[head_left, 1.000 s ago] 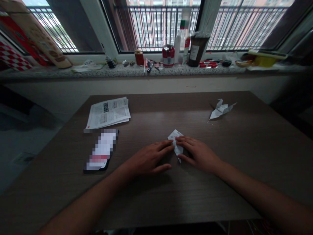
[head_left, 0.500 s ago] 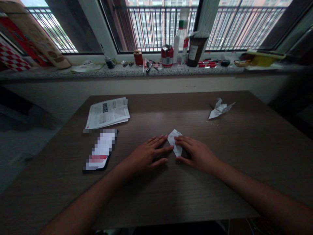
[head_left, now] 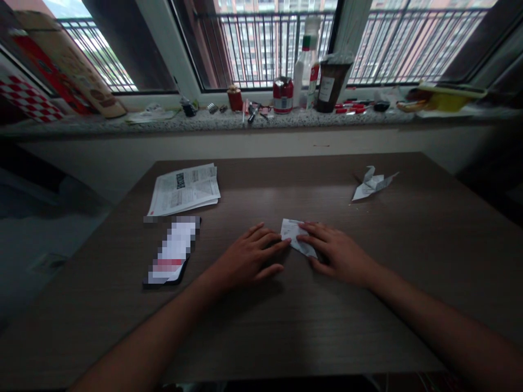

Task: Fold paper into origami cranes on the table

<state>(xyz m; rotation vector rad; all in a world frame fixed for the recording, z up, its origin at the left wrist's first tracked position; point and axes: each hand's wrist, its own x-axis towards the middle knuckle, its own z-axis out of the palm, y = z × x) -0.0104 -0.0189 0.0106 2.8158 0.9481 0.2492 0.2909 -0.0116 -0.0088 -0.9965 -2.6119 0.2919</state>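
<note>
A small folded piece of printed paper [head_left: 291, 231] lies flat on the brown table [head_left: 261, 326], between my two hands. My left hand [head_left: 257, 253] rests at its left side, fingers spread, with the index fingertip touching the paper's edge. Over the paper's right part lies my right hand [head_left: 333, 250], its fingers stretched out and hiding that side; the thumb is near the lower corner. Neither hand grips the paper.
A folded paper crane [head_left: 371, 185] stands at the back right. At the left lie folded printed sheets [head_left: 186, 190] and a phone [head_left: 174, 250]. On the stone windowsill are a can [head_left: 283, 95], a bottle [head_left: 304, 76], a dark cup [head_left: 330, 84] and several small items.
The folded paper has turned so that its long side now slants down to the right. My right hand has shifted slightly right with it. The camera view has moved a little.
</note>
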